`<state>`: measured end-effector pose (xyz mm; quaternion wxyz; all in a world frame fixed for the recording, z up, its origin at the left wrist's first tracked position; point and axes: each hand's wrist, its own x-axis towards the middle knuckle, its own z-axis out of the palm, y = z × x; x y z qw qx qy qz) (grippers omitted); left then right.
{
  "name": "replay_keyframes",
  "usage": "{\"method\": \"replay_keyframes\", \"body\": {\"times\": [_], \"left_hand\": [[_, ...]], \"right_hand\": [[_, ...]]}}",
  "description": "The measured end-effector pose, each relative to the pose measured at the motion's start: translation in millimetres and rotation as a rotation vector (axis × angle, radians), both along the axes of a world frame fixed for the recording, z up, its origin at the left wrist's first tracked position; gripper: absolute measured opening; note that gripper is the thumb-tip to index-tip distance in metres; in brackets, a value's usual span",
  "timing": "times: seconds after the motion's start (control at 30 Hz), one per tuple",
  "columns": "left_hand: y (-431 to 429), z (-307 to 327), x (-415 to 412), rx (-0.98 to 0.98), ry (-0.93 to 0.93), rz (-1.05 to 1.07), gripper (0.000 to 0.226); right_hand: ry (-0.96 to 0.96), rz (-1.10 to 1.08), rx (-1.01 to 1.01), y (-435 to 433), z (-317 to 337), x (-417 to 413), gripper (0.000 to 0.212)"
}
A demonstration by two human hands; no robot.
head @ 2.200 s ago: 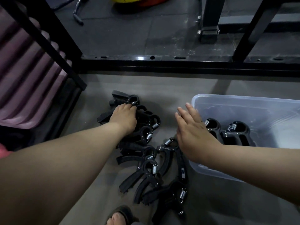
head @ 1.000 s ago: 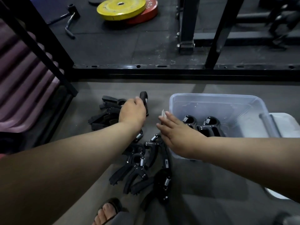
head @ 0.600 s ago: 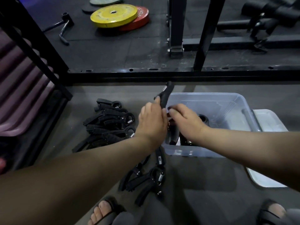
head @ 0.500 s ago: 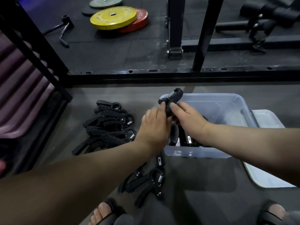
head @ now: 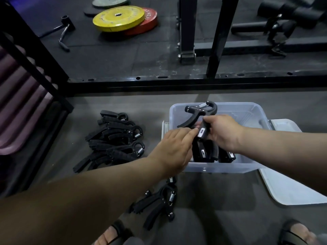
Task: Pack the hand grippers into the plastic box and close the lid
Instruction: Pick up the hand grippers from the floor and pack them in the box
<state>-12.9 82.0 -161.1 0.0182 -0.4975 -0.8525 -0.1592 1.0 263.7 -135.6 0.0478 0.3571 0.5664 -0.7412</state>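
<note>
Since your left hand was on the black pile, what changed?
The left hand lifted one hand gripper from the pile, carried it right over the plastic box and passed it to the right hand, which grips it now; left fingertips touch it. The packed grippers and lid stayed put.

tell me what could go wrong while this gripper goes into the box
1. The right hand holds the hand gripper by one handle; its splayed other handle may snag on the packed grippers standing in the plastic box.
2. The floor pile is large; loose packing might keep the lid from closing.
3. The stray grippers by the sandalled foot could be kicked.
</note>
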Motion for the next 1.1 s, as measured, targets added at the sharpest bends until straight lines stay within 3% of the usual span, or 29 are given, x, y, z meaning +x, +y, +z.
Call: {"method": "replay_keyframes", "body": {"times": [0.17,0.27,0.33,0.57,0.8,1.03,1.1], "left_hand": [[1.9,1.1,-2.3,0.001,0.015,-0.072,0.053],[2.5,-7.2,-3.5,0.066,0.016,0.049,0.042],[2.6,-12.7,-12.8,0.056,-0.015,0.146,0.041],[7.8,-23.1,-40.9,0.011,-0.241,0.325,0.059],[11.0,-34.6,-39.4,0.04,-0.274,0.339,0.059],[9.1,-38.2,-42.3,0.081,-0.284,0.328,0.058],[8.9,-37.2,-42.4,0.092,-0.301,0.334,0.06]], "right_hand": [[0.001,0.035,0.099,16.9,-3.4,4.7,0.021],[-0.028,0.15,0.165,25.8,-10.4,11.0,0.011],[-0.081,0.217,0.18,32.1,-18.1,12.4,0.018],[-0.24,0.338,0.385,35.2,-39.8,12.3,0.007],[-0.29,0.389,0.389,24.7,-55.7,-7.0,0.02],[-0.332,0.445,0.338,11.9,-72.5,-25.7,0.015],[-0.33,0.456,0.432,9.4,-79.2,-28.6,0.014]]}}
